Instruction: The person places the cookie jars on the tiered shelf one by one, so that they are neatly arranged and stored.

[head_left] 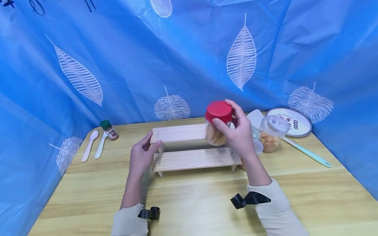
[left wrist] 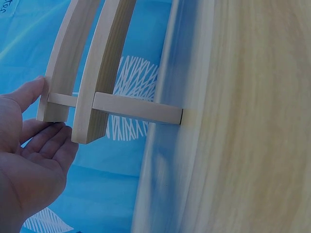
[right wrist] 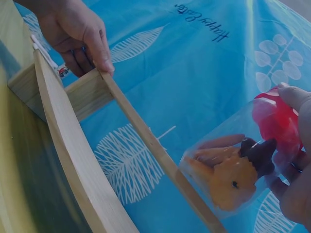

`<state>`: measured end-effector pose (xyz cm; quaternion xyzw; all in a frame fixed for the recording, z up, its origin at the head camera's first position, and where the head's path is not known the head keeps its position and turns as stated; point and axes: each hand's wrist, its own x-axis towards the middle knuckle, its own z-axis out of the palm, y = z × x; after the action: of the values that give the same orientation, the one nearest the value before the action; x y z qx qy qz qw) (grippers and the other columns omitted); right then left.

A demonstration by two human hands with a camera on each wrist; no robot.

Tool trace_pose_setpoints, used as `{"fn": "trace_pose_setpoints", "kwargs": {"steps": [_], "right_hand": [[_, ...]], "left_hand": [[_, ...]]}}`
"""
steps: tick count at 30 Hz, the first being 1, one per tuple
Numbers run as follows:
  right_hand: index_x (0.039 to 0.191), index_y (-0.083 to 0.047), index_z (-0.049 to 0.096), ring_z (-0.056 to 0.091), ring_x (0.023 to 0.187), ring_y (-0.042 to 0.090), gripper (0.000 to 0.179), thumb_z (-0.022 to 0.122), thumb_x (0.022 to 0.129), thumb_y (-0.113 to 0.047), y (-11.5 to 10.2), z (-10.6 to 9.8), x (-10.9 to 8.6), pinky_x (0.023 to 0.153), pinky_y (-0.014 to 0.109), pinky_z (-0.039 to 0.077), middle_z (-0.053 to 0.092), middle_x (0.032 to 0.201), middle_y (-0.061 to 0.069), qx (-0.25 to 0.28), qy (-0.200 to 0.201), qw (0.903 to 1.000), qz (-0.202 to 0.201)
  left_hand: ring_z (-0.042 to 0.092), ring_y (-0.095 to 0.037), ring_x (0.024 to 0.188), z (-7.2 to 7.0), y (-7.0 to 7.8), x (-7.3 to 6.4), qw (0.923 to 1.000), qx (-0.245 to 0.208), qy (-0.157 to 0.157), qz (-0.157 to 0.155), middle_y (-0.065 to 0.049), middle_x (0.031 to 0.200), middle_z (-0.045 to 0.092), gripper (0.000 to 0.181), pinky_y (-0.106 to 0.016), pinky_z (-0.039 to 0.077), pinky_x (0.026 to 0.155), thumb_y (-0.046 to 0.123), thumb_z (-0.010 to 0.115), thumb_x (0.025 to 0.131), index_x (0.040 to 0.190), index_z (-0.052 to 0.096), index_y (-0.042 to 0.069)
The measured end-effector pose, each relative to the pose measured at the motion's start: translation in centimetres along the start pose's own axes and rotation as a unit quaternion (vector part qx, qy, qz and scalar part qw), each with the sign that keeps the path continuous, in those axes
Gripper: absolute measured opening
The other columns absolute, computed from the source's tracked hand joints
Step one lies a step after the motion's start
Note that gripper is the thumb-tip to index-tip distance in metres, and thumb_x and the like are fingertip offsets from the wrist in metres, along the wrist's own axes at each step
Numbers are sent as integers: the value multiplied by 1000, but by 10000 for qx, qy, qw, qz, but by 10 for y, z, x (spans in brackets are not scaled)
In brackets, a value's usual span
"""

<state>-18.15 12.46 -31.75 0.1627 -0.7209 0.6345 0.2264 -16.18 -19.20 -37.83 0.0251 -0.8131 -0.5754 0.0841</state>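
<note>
My right hand [head_left: 240, 136] grips a clear jar [head_left: 215, 134] by its red lid [head_left: 219, 111]. Brown cookies and a dark star-shaped one show through its wall in the right wrist view. The jar is upright, over the right part of the upper board [head_left: 177, 133] of a two-step wooden shelf [head_left: 195, 160]. At that board's left end, my left hand [head_left: 141, 158] holds the edge, thumb on top and fingers curled beneath; the left wrist view shows this hand [left wrist: 41, 155] around the board's end [left wrist: 56, 109].
Left of the shelf lie two pale spoons [head_left: 89, 147] and a small green-capped spice bottle [head_left: 111, 131]. To the right are a clear tub of cookies [head_left: 270, 141], a patterned plate [head_left: 298, 123] and a spatula with a mint handle [head_left: 310, 154]. Blue leaf-print cloth [head_left: 195, 65] hangs behind.
</note>
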Motion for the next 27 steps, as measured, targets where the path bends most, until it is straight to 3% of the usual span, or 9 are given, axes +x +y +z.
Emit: {"fn": "trace_pose_setpoints", "kwargs": {"steps": [11,27], "right_hand": [[149,-15,49,56,119,21,66,78,90,-20,2,24,10,102,44,51,59,136,7,-16,-230,9997,58],[152,-11,43,56,121,25,70,77,92,-21,2,74,18,99,44,53,56,139,9,371,-681,9969,-165]], "left_hand": [[40,-19,142,-1,1,0,10000,-46,2,-24,0,155,44,69,-29,38,114,44,73,93,152,48,17],[40,-19,143,-1,2,2,9999,-141,-37,-4,-1,156,43,69,-29,38,114,41,74,94,152,48,13]]}}
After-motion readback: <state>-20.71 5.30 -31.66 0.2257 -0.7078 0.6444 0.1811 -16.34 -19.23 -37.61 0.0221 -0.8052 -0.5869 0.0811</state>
